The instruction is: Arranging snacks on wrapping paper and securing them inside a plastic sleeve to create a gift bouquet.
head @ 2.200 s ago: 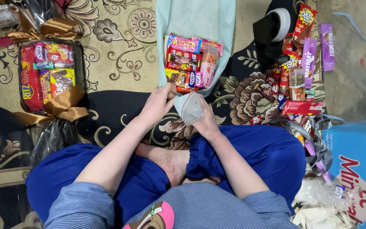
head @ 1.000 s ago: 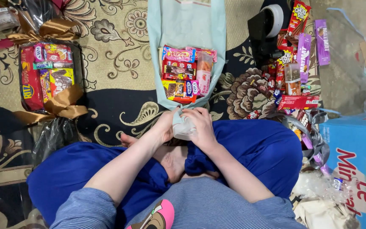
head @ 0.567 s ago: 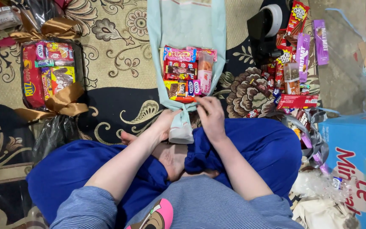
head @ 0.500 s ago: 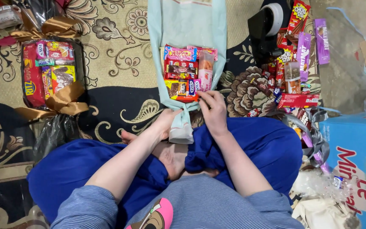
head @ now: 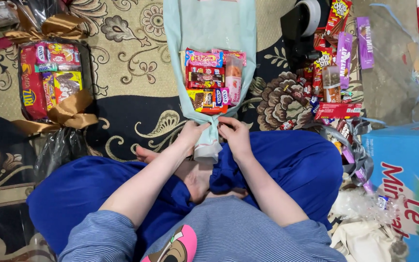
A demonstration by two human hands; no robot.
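I see left hand (head: 192,133) and right hand (head: 234,136) pinching neck of pale-green wrap (head: 208,141), gathering paper under snack bundle (head: 212,80) so it stays bunched.

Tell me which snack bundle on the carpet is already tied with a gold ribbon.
The dark tray of snacks at far left: a gold satin ribbon crosses it. The pale blue paper bouquet of sweets gripped by both hands shows no bow.
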